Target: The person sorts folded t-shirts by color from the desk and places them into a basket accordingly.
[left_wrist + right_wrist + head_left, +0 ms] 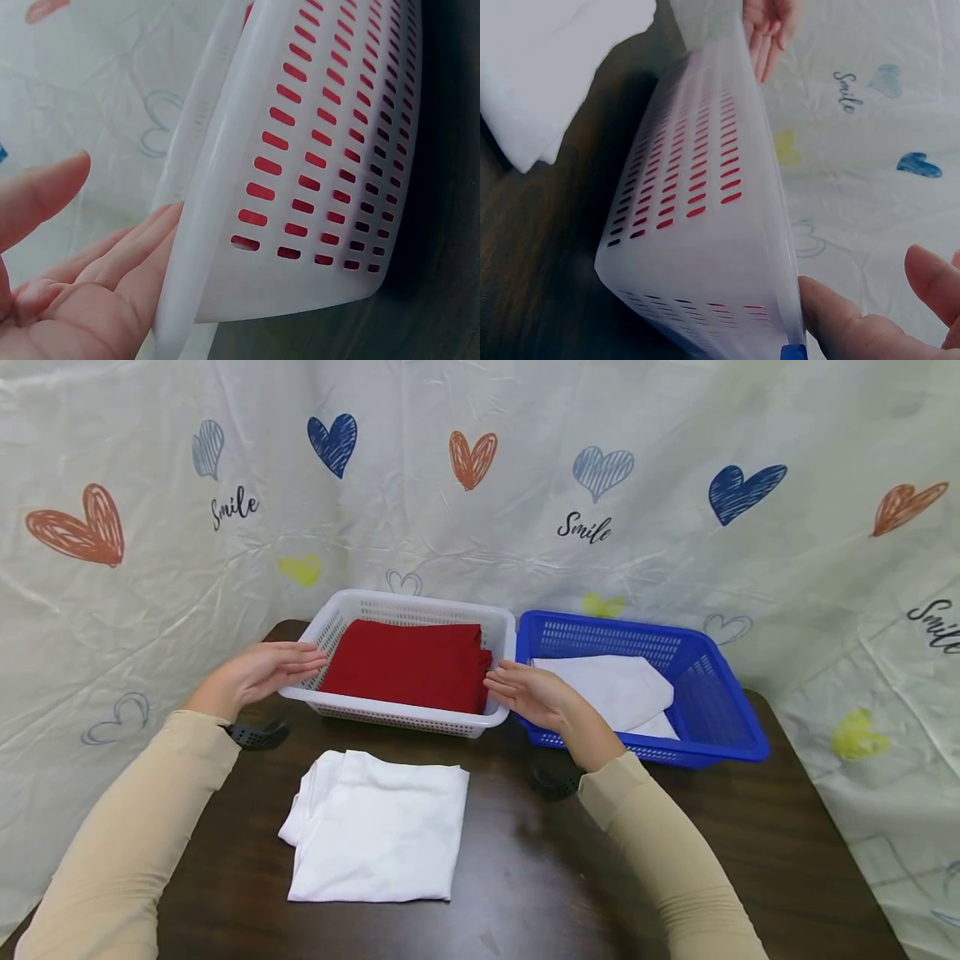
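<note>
A folded red cloth point(408, 664) lies inside the white basket point(405, 720). My left hand point(266, 672) is at the basket's left end, its fingers straight and touching the rim. At the opposite end, my right hand point(536, 693) has its fingers extended against the right rim, close to the blue basket point(720, 693). In the left wrist view, the left fingers point(124, 251) lie along the rim with the thumb apart. The right wrist view shows the right hand point(870, 322) beside the rim. Nearer me, a folded white cloth point(382, 831) lies on the table.
Another folded white cloth point(607, 689) lies in the blue basket, which stands right beside the white one. Both baskets stand toward the back of the dark wooden table point(540, 877). Behind them hangs a pale curtain point(480, 543) printed with hearts.
</note>
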`<state>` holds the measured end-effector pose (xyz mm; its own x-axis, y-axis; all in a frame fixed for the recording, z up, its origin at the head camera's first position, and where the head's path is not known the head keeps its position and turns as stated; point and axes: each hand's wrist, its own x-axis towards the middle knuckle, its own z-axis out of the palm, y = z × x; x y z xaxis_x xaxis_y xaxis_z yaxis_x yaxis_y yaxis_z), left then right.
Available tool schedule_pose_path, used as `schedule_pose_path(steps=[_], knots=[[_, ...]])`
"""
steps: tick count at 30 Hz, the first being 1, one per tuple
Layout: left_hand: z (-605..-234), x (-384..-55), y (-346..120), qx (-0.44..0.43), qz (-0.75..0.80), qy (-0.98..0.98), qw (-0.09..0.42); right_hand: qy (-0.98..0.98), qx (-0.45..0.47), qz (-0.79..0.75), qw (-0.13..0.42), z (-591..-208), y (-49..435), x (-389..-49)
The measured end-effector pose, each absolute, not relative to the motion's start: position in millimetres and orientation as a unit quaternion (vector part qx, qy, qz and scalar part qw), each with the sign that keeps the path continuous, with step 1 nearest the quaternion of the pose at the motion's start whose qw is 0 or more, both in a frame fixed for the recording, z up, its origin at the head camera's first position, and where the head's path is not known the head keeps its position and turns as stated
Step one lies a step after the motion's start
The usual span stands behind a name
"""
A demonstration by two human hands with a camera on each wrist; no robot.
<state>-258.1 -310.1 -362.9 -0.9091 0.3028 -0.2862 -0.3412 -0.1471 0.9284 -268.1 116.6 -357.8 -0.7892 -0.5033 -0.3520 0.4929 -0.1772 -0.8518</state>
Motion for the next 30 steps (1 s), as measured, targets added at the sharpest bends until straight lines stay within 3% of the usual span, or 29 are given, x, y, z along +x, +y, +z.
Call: schedule_pose_path(steps=[25, 30], knots=[[-382, -191, -325, 0.138, 0.846, 0.453, 0.246, 0.509, -0.059, -0.791, 0.335, -366, 145, -222], [-385, -180, -325, 0.137, 0.845, 0.457, 0.242, 0.519, -0.072, -0.787, 0.326, -368, 160, -212]])
